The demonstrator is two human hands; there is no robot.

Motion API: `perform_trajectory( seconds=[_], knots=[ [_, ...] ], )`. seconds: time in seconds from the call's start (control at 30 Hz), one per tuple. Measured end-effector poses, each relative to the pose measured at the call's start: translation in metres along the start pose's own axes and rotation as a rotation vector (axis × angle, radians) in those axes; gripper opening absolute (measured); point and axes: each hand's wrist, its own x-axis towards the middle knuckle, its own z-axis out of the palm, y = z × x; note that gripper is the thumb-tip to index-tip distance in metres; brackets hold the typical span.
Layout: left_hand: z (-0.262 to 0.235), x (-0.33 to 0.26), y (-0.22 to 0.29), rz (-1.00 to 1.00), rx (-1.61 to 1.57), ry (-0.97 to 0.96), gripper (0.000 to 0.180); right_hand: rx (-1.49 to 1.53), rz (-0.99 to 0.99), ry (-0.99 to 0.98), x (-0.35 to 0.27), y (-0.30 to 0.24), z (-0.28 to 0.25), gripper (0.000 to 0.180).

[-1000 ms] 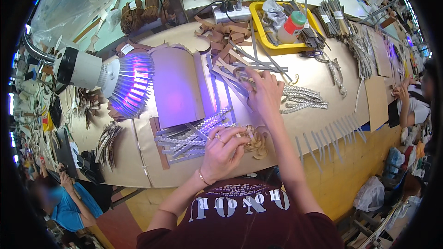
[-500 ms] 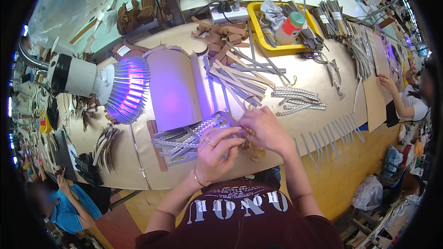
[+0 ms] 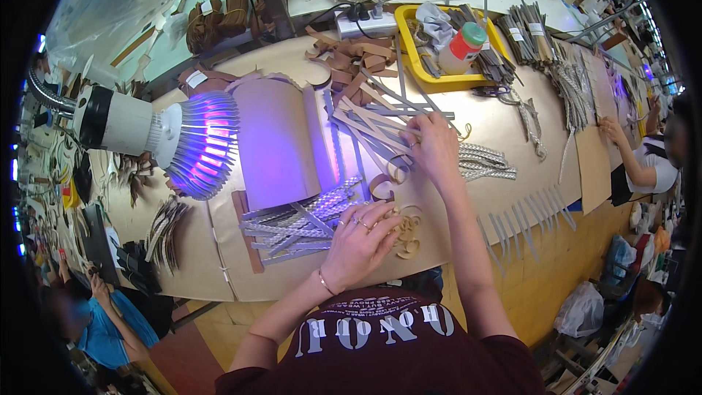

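Two bare hands work above a gold-toned table point(image 3: 468, 230), the left hand point(image 3: 362, 238) with its fingers loosely bent beside a cluster of pale curled strips point(image 3: 407, 234) near the table's front edge, the right hand point(image 3: 435, 148) half closed, fingers and thumb drawn together at the right side of a heap of flat grey and tan strips point(image 3: 369, 130); whether either hand has hold of a strip, the view cannot tell. Silver braided strips point(image 3: 292, 230) fan out just left of the left hand, and more silver braids point(image 3: 486, 161) lie to the right of the right hand. Bold pale capitals, with smaller lines of print above them, run across the wearer's dark maroon shirt point(image 3: 387, 369). Beyond the heap, a yellow tray point(image 3: 446, 85) holds a green-capped bottle point(image 3: 463, 47) with a red label band, its print too small to read. White paper tags point(image 3: 515, 34) mark bundles of grey strips point(image 3: 525, 47) farther right, and another white slip point(image 3: 196, 79) sits on brown pieces at upper left, their markings likewise illegible. A finned lamp point(image 3: 201, 145) glows violet beside a curved tan panel point(image 3: 281, 139). At right, a co-worker's hand point(image 3: 613, 132) reaches toward a brown sheet point(image 3: 594, 164).
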Motion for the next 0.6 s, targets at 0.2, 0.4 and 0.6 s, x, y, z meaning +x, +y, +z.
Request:
perform_trajectory(
  seconds=[0.2,0.4,0.6],
  knots=[
    [-0.007,0.001,-0.001,-0.014,-0.004,0.041,0.026,0.098,0.11,-0.046,0.0,-0.001,0.005,0.021],
    [-0.012,0.006,-0.001,0.018,0.003,0.075,0.025,0.081,0.058,-0.079,0.004,-0.003,-0.001,0.016],
    [-0.017,0.013,-0.002,-0.069,-0.066,0.063,0.025,0.158,0.121,-0.13,0.001,-0.009,-0.016,0.015]
  ],
)
